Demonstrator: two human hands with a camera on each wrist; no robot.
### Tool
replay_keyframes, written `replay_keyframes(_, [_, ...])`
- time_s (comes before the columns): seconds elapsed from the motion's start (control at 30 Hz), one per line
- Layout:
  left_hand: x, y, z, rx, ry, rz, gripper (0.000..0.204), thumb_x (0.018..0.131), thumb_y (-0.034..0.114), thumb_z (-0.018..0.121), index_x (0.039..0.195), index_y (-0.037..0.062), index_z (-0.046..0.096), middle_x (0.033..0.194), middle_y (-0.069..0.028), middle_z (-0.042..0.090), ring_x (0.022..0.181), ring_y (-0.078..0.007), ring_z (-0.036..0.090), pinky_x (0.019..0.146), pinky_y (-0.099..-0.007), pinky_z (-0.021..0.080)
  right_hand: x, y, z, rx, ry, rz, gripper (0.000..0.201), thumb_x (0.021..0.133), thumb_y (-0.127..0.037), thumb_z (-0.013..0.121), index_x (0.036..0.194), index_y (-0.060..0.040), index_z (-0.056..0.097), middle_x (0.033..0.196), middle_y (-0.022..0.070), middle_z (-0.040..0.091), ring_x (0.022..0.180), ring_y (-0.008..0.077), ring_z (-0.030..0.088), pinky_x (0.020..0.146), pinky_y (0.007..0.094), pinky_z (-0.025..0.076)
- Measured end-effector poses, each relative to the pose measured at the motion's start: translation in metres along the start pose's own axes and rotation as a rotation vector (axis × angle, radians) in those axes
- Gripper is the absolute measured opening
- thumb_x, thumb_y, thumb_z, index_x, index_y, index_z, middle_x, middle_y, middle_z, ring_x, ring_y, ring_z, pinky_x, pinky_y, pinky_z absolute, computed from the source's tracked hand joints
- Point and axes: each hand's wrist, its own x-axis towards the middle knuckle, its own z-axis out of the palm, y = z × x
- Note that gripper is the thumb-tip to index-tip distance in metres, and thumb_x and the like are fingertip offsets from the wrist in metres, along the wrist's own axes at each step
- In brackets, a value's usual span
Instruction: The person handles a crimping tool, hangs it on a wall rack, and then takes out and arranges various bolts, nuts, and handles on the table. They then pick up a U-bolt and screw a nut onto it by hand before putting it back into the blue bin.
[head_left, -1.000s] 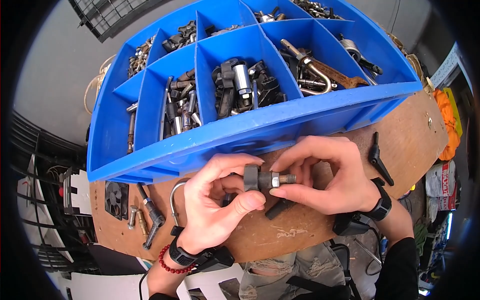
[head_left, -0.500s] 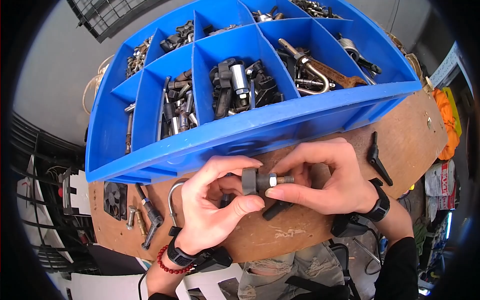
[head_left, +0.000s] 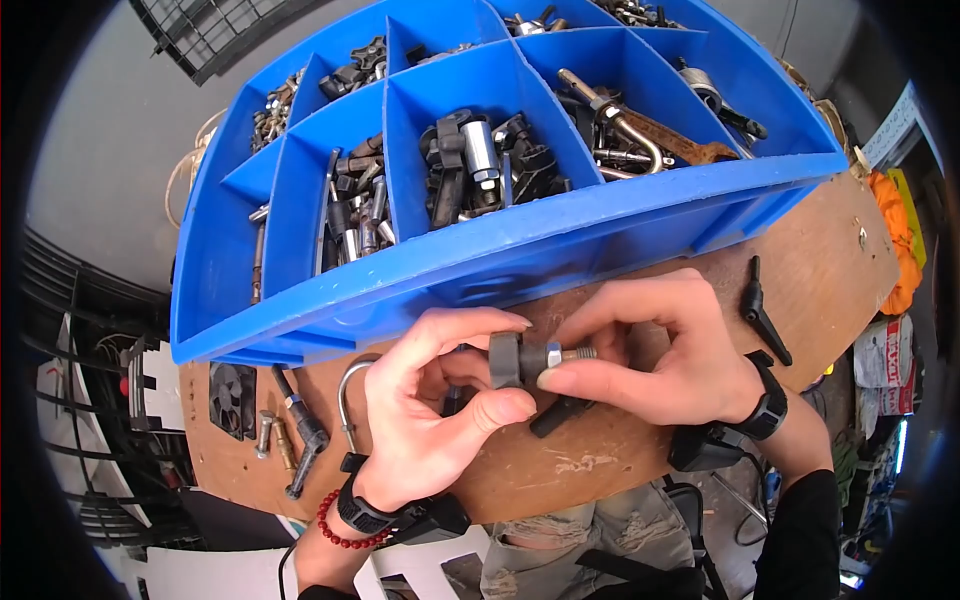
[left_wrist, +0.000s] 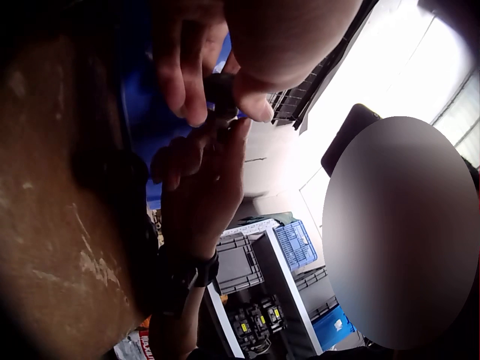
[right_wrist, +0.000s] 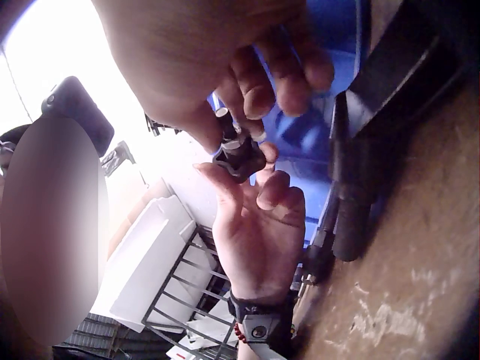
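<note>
Held between both hands, in front of the blue bin, is a black knob [head_left: 506, 360] with a threaded stud [head_left: 580, 354] that points right. A shiny hex nut [head_left: 554, 355] sits on the stud beside the knob's dark collar. The left hand [head_left: 425, 410] grips the knob's head between thumb and fingers. With thumb and forefinger, the right hand [head_left: 665, 360] pinches the collar and nut; its other fingers are curled behind. The right wrist view shows the knob's lobed head [right_wrist: 240, 159] from the stud end, between the two hands.
A blue divided bin [head_left: 500, 225] full of bolts and fittings stands behind the hands. On the wooden table [head_left: 590, 465] lie a black fan [head_left: 233, 400], a clamping lever [head_left: 308, 435], bolts [head_left: 265, 435], a curved metal rod [head_left: 347, 395] and another black lever [head_left: 762, 315].
The right thumb and forefinger have shifted slightly around the nut. The left hand keeps its grip on the knob, in nearly the same place.
</note>
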Motion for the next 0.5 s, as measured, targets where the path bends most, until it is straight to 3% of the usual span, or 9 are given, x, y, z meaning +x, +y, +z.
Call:
replay_keyframes(0.1, [0.000, 0.000, 0.000, -0.002, -0.001, 0.001, 0.048, 0.083, 0.007, 0.082, 0.123, -0.0047, 0.060, 0.113, -0.0133, 0.067, 0.086, -0.0148, 0.069, 0.072, -0.0253, 0.057, 0.001, -0.005, -0.002, 0.000, -0.002, 0.017, 0.023, 0.080, -0.013, 0.083, 0.096, -0.0024, 0.072, 0.057, -0.0017, 0.057, 0.049, 0.0023, 0.052, 0.046, 0.0199, 0.038])
replay_keyframes(0.2, [0.001, 0.001, 0.001, -0.010, 0.012, -0.005, 0.048, 0.082, 0.007, 0.082, 0.123, -0.0050, 0.060, 0.114, -0.0135, 0.067, 0.086, -0.0150, 0.069, 0.072, -0.0252, 0.057, 0.004, -0.013, 0.007, 0.128, 0.129, 0.065, 0.021, 0.081, -0.015, 0.083, 0.094, -0.0024, 0.072, 0.053, -0.0020, 0.055, 0.047, 0.0022, 0.049, 0.045, 0.0204, 0.035])
replay_keyframes(0.3, [0.001, 0.000, 0.001, -0.006, 0.013, -0.001, 0.048, 0.082, 0.007, 0.082, 0.123, -0.0052, 0.060, 0.114, -0.0137, 0.067, 0.087, -0.0153, 0.070, 0.073, -0.0253, 0.057, 0.001, -0.002, 0.007, 0.070, 0.089, -0.035, 0.025, 0.080, -0.017, 0.084, 0.095, -0.0024, 0.072, 0.052, -0.0022, 0.054, 0.046, 0.0022, 0.048, 0.045, 0.0200, 0.034])
replay_keyframes(0.5, [0.001, -0.001, 0.000, 0.013, -0.009, 0.029, 0.047, 0.083, 0.006, 0.081, 0.123, -0.0054, 0.059, 0.116, -0.0139, 0.066, 0.087, -0.0154, 0.070, 0.074, -0.0258, 0.058, -0.001, -0.007, -0.003, -0.016, -0.030, 0.050, 0.026, 0.078, -0.015, 0.084, 0.097, -0.0026, 0.072, 0.054, -0.0018, 0.055, 0.046, 0.0025, 0.048, 0.045, 0.0198, 0.035])
